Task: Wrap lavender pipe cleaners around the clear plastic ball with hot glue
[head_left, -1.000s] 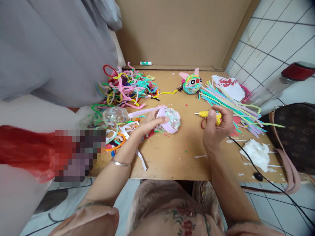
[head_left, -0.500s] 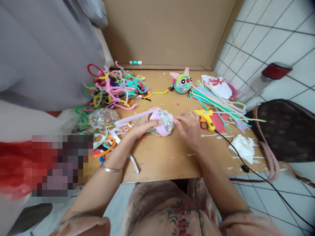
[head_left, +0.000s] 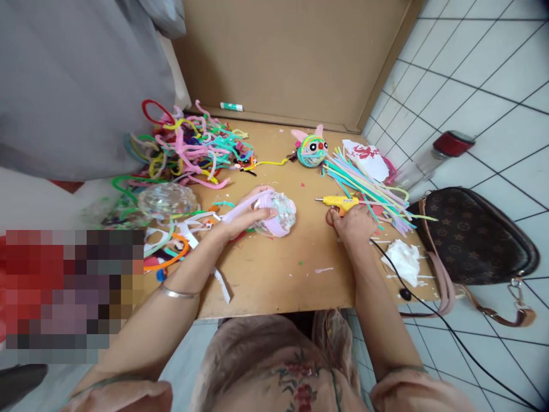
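My left hand is closed around a clear ball partly wrapped in lavender fuzzy strips, holding it low over the table. A loose lavender strip trails from it to the left, passing by my wrist. My right hand is wrapped around the handle of a yellow hot glue gun, whose nozzle points left toward the ball. The gun's trigger and grip are mostly hidden under my fingers.
Tangled pipe cleaners and another clear ball lie at left. Behind are a decorated ball with pink ears and straight pipe cleaners. At right are crumpled tissue, a brown handbag and the gun's black cord.
My right hand has left the ball's side and moved right, closing on the glue gun's handle. My left hand still holds the ball. The view has shifted slightly.
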`<state>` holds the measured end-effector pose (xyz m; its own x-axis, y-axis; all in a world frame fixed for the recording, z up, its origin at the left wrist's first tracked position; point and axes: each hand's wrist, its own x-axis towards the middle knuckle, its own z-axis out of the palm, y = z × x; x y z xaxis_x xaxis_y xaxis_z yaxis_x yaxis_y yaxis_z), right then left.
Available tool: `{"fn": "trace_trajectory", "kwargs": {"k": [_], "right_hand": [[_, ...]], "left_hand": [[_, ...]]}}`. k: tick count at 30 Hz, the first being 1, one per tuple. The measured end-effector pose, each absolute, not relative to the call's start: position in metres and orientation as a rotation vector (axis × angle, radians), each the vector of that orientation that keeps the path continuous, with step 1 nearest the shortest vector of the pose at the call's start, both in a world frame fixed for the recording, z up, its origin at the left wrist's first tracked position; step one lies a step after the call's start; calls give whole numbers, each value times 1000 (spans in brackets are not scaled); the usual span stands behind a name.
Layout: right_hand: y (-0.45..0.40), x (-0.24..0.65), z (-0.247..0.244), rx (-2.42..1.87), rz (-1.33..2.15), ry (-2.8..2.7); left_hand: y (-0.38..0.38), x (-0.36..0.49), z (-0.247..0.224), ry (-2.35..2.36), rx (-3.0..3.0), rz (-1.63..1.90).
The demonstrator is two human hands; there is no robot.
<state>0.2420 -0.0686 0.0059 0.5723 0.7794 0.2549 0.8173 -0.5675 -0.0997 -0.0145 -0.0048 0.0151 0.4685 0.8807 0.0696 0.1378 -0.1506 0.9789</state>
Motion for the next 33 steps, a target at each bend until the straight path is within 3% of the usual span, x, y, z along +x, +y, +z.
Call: {"fn": "trace_trajectory", "kwargs": {"k": [10, 22, 33], "right_hand": [[-70, 247, 7, -2460, -274, -1138], [-44, 198, 60, -1905, -222, -1245], [-49, 203, 22, -1735, -256, -1392]], "left_hand": [[-3, -16, 11, 856, 1582, 850], [2, -18, 7, 763, 1575, 853], [-2, -19, 15, 765, 1551, 823]]}}
